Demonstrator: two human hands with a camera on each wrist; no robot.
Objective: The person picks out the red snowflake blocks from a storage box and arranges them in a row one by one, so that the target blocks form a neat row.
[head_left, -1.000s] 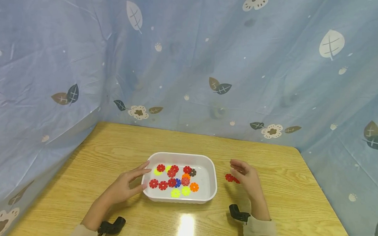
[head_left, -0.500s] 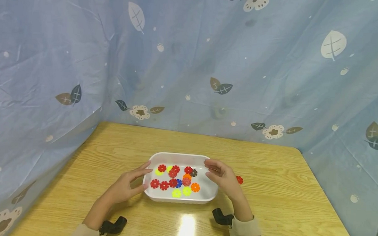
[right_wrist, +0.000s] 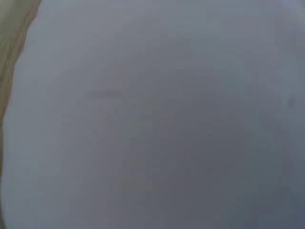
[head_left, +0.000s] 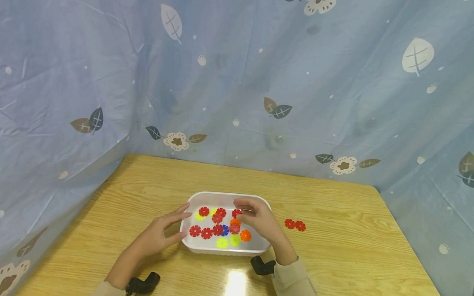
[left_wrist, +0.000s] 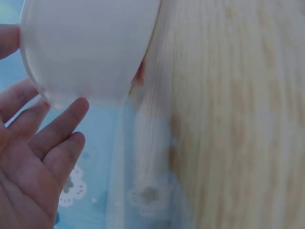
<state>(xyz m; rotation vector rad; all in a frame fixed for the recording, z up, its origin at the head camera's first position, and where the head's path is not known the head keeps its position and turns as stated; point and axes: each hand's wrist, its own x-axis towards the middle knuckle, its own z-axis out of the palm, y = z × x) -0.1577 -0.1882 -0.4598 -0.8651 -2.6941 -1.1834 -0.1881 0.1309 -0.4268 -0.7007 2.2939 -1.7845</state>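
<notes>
A white tray [head_left: 253, 252] stands on the table and holds several flat notched discs: red [head_left: 195, 231], yellow [head_left: 222, 243], orange [head_left: 245, 236] and blue [head_left: 225, 230]. At the tray's left end is my left hand [head_left: 151, 236], its thumb and fingertips touching the rim. The left wrist view has that hand [left_wrist: 33, 157] with fairly straight, spread fingers against the tray's outside [left_wrist: 90, 52]. Over the tray's right half hovers my right hand [head_left: 259, 219], fingers bent a little, with no disc visible in it. The right wrist view is filled by a blurred white surface [right_wrist: 152, 114].
Two red discs [head_left: 295, 225] lie side by side on the wooden table [head_left: 335, 256], right of the tray. A blue patterned curtain [head_left: 231, 78] hangs behind and on both sides. A black wrist mount [head_left: 262, 266] sits at each forearm.
My right hand has moved left from beside the two red discs, across the tray's right rim, to above the discs inside. The left hand stays at the tray's end.
</notes>
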